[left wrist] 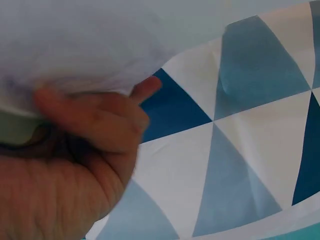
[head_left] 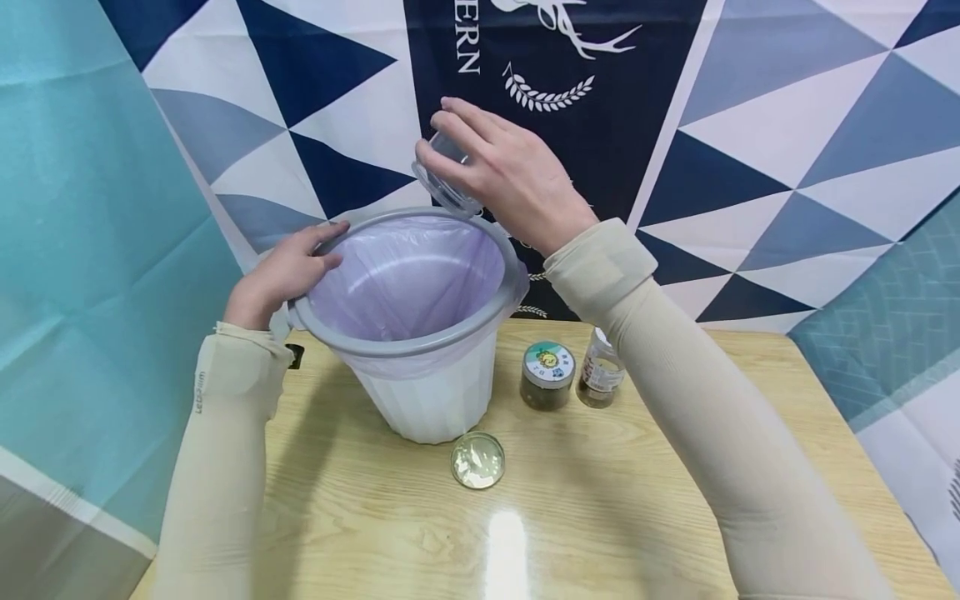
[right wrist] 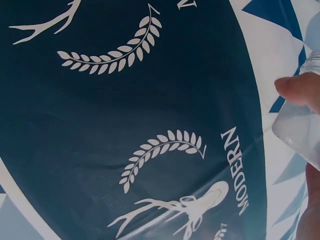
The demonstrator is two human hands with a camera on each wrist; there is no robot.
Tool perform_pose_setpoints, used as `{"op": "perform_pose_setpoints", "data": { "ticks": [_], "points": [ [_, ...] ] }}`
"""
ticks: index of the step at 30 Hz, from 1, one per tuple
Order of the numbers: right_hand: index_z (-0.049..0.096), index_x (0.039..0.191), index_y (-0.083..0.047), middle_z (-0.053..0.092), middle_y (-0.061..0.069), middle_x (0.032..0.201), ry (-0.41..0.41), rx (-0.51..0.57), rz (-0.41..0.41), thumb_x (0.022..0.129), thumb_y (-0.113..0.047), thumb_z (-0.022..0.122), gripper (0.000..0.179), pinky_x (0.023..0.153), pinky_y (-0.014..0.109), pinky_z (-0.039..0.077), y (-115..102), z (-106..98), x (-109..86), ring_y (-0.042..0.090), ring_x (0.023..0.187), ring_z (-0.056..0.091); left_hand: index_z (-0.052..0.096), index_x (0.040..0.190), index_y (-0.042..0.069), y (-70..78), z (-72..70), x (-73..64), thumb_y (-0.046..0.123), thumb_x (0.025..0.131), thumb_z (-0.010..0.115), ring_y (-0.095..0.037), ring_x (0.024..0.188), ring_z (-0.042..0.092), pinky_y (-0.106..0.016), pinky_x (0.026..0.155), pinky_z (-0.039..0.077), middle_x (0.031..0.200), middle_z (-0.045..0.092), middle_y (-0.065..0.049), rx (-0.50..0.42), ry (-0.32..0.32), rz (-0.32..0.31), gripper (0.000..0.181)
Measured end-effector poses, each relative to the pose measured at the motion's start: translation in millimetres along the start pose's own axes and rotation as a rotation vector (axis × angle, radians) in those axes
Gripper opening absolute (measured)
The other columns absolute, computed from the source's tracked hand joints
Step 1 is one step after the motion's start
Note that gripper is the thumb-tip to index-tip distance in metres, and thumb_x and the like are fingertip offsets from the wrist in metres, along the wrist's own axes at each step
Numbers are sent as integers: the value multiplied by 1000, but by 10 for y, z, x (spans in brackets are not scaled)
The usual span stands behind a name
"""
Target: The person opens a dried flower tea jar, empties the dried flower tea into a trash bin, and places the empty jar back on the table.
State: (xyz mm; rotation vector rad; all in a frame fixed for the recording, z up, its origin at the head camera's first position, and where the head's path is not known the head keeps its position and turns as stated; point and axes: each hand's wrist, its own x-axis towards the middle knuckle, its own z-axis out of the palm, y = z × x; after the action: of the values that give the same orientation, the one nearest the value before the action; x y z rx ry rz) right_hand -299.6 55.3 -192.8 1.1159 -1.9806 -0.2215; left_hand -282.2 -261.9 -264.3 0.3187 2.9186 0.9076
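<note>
Right hand (head_left: 517,175) holds a clear jar (head_left: 444,191) at the lined bin (head_left: 431,402)'s one o'clock. Left hand (head_left: 281,273) grips its rim (head_left: 408,345) at ten.

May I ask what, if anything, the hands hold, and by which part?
The right hand holds a clear plastic jar by its side wall; the left hand grips a round white bin by its grey rim.

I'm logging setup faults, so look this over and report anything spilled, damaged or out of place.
No spill or damage shows. The patterned backdrop looks odd: its lettering runs sideways, as if hung turned. A round lid also lies loose on the table, just in front of the bin.
</note>
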Motion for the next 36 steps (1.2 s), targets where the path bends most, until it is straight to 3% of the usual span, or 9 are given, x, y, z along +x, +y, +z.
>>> {"op": "perform_pose_setpoints", "data": {
  "ticks": [3,7,10,13,15,18,22,28,36],
  "points": [
    [57,143,-13,55,18,145,39,73,66,95,14,51,56,116,41,47,13,-22,-23,32,147,46,16,167,23,38,-59,-29,44,111,38,-49,156,16,-69,124,16,171,17,-23,119,4,-9,64],
    [56,145,-11,55,18,143,51,231,173,90,3,67,57,112,43,50,-7,-27,-109,32,141,50,17,167,32,234,-20,-194,54,110,32,-51,150,29,-73,117,26,169,27,-20,295,233,12,63],
    [53,147,-11,53,17,143,26,343,259,80,-8,83,74,109,43,52,-36,-23,-209,31,134,52,30,165,28,476,138,-361,41,110,46,-45,144,40,-68,115,34,164,40,-13,286,465,137,59],
    [50,148,-11,53,15,140,20,421,322,74,-17,91,85,108,43,53,-67,-18,-293,29,128,55,41,160,21,680,364,-503,30,105,59,-41,141,46,-63,115,37,158,50,-12,230,581,328,59],
    [49,149,-10,54,15,137,31,463,335,72,-22,93,89,105,44,54,-88,-13,-333,29,124,57,44,158,16,780,507,-573,27,103,63,-39,140,48,-60,115,38,154,54,-13,200,602,430,60],
    [46,150,-10,55,15,134,26,512,343,72,-28,94,94,104,43,55,-124,-17,-371,29,121,59,44,158,10,881,656,-637,26,101,66,-37,141,49,-59,116,37,151,56,-17,179,606,500,63],
    [41,154,-12,56,14,131,25,553,369,73,-32,94,99,99,43,54,-153,-38,-418,28,115,60,42,157,4,989,742,-638,28,100,66,-37,143,47,-57,120,34,153,54,-19,176,592,518,66],
    [37,155,-14,57,15,129,127,611,383,73,-34,94,102,95,44,56,-163,-55,-624,27,110,61,37,160,4,1199,868,-616,31,102,65,-37,145,46,-55,123,32,155,52,-19,199,527,550,70],
    [39,153,-11,57,15,132,218,660,386,70,-29,97,102,98,44,57,-151,-120,-947,25,117,63,29,162,0,1382,1111,-608,28,100,67,-36,144,47,-50,123,35,156,50,-19,217,532,633,77]
  ]
}}
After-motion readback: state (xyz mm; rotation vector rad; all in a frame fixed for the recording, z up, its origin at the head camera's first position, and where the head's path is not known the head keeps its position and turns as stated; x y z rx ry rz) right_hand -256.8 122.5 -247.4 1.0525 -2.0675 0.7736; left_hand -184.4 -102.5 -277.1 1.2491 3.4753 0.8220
